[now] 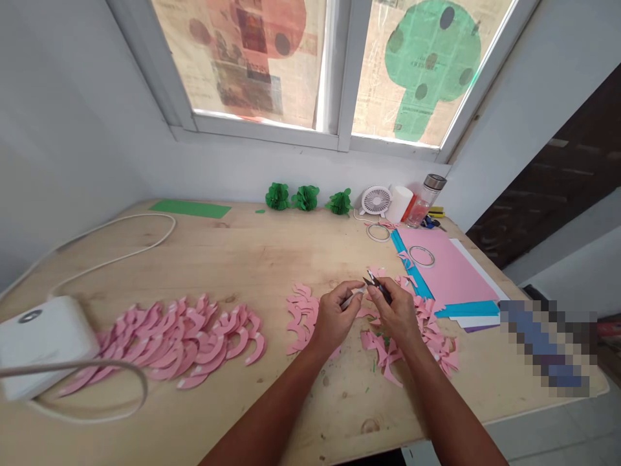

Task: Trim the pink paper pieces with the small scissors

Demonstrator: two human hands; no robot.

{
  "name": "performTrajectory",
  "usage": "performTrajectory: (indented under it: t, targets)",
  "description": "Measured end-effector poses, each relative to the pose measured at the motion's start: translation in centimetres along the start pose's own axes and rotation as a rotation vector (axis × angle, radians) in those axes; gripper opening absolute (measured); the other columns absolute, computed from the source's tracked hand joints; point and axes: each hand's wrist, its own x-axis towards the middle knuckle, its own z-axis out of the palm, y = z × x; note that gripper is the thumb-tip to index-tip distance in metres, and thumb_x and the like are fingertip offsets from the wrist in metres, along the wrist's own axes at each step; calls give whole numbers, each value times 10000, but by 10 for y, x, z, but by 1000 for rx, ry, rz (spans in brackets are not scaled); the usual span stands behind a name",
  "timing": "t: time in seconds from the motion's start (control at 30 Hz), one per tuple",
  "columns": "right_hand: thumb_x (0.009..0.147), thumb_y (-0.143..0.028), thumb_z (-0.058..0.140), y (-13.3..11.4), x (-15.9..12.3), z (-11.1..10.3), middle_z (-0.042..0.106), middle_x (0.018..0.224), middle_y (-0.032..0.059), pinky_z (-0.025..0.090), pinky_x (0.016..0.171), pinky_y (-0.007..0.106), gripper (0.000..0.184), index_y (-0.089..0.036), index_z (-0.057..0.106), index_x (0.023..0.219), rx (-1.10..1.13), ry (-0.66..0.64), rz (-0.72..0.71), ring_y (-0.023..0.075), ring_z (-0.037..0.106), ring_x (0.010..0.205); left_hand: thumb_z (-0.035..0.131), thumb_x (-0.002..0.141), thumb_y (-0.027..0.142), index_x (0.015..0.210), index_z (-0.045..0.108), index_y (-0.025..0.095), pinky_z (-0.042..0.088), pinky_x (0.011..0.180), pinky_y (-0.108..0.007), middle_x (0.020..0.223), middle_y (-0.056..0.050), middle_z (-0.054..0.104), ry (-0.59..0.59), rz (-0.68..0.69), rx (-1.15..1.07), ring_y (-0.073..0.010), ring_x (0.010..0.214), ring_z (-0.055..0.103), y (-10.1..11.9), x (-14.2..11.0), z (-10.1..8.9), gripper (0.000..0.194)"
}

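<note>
1. Pink curved paper strips with pale ends [189, 343] are piled up on the light wooden table [208, 252]; that pile gets used as the landmark below.
2. Just right of the pile, small pink paper cutouts [299, 330] are spread out, partly covered by the left hand [338, 310].
3. That hand's thumb and fingers are pinched together on a small pale piece [345, 302], honestly too tiny to make out.
4. Further right of the pile, black small-bladed scissors [381, 288] are gripped in the closed right hand [400, 309], tips up near the left fingers.
5. Under and around that hand, well right of the pile, jagged pink paper offcuts [444, 353] are scattered.
6. Left of the pile, a white boxy plastic device [46, 340] is parked right up against it.
7. Behind the pile and to its right, three ruffled green paper balls [305, 197] are lined up by the wall.
</note>
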Motion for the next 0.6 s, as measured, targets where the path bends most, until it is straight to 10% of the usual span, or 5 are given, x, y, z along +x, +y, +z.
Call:
performTrajectory:
  t: [0.6]
  targets:
    - [831, -461, 441, -1, -1, 0, 545, 613, -10, 334, 519, 210, 352, -167, 630, 869, -30, -15, -12, 116, 470, 551, 575, 753, 316, 933, 627, 149, 301, 467, -190, 551, 49, 403, 81, -22, -111, -69, 489, 368, 4, 2, -1, 251]
